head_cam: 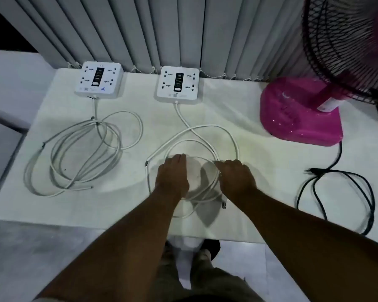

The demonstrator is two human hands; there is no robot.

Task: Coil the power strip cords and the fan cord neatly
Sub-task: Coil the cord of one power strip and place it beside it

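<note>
Person's legs and feet (196, 264) at 6 o'clock below the table (260, 192) edge, floor under them. Both forearms reach up from the bottom onto the white table. Left hand (172, 175) palm down, fingers curled over the near-left side of the middle cord (231, 136), pressing a loop; right hand (238, 177) just beside it at centre, fingers pinched closed on the same white cord where the loops cross. The hands are near each other, not touching. White plug (224, 202) with metal prongs lies between the wrists, just at 6 o'clock from the hands. Middle cord forms a few loose overlapping loops around and beyond the hands, then runs up toward 12 o'clock into the middle power strip (177, 85). At 9 o'clock, well apart, the left cord (74, 149) sits in a rough multi-loop coil, untouched, leading up to the left power strip (98, 78) at 10–11 o'clock. At 3 o'clock a black fan cord (336, 192) lies in loose loops near the right table edge, running up to the pink fan base (299, 118) at 2 o'clock. Black fan grille (340, 46) tilts over at 1 o'clock. Grey vertical blinds (162, 29) behind the strips at 12 o'clock.
</note>
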